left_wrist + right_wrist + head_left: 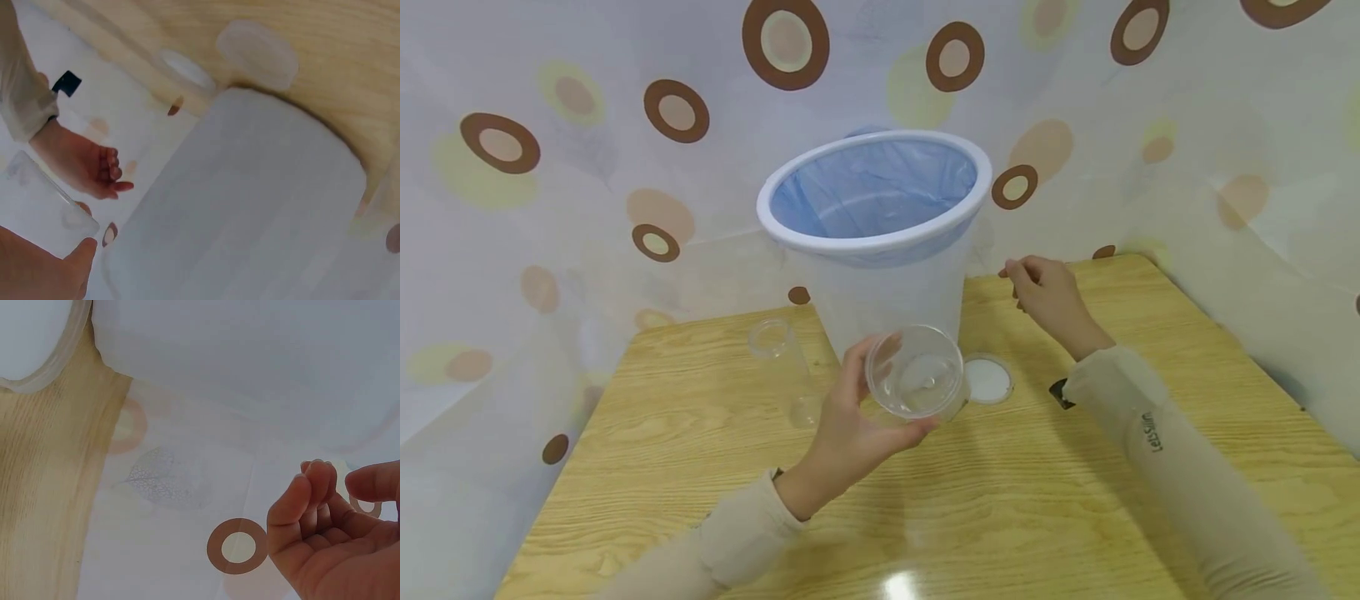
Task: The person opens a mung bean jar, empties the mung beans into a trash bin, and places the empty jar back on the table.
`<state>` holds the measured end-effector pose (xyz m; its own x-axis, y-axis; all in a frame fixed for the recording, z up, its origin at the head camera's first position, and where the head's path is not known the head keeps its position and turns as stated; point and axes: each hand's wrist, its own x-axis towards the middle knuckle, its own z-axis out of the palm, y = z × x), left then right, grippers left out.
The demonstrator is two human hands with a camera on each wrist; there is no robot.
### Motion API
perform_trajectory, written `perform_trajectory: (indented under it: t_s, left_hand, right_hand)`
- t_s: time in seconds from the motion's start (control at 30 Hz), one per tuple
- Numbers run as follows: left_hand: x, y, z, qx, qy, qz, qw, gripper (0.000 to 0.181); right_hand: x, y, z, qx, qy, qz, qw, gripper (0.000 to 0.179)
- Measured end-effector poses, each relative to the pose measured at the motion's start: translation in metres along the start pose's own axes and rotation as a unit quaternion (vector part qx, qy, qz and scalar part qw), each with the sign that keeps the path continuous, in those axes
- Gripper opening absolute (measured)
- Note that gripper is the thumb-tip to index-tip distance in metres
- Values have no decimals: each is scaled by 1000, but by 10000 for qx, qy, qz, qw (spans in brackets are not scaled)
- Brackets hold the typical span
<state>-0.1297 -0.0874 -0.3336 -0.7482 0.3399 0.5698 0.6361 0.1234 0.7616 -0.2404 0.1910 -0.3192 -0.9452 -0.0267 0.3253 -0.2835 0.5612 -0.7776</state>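
Note:
In the head view my left hand (850, 417) grips a clear plastic tub (916, 372) by its side, thumb below and fingers behind. The tub is tilted, its round mouth facing me, in front of a waste bin (887, 292). The left wrist view shows the same tub (47, 203) by my thumb. To the right of the bin, my right hand (1051, 298) is raised above the table with nothing visible in it. Its fingers (290, 506) are loosely bent and the thumb stands apart from them. A round white lid (988, 380) lies on the table beside the bin.
The bin has a white rim and a blue bag liner (880, 187). A tall clear cylinder (786, 375) is on the wooden table (1000, 517), left of the bin. Behind the table hangs a white covering (715, 200) printed with brown rings.

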Motion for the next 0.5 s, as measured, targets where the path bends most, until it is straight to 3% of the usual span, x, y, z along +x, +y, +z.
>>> perform_trajectory:
  t_s: [0.2, 0.5]
  left_hand:
    - [-8, -22, 21, -215, -348, -726, 9965, 85]
    - [-11, -46, 40, -146, -662, -1799, 9813, 86]
  right_hand:
    - [-1, 2, 1, 53, -11, 43, 10000, 45]
    - [-3, 5, 4, 43, -77, 137, 9999, 45]
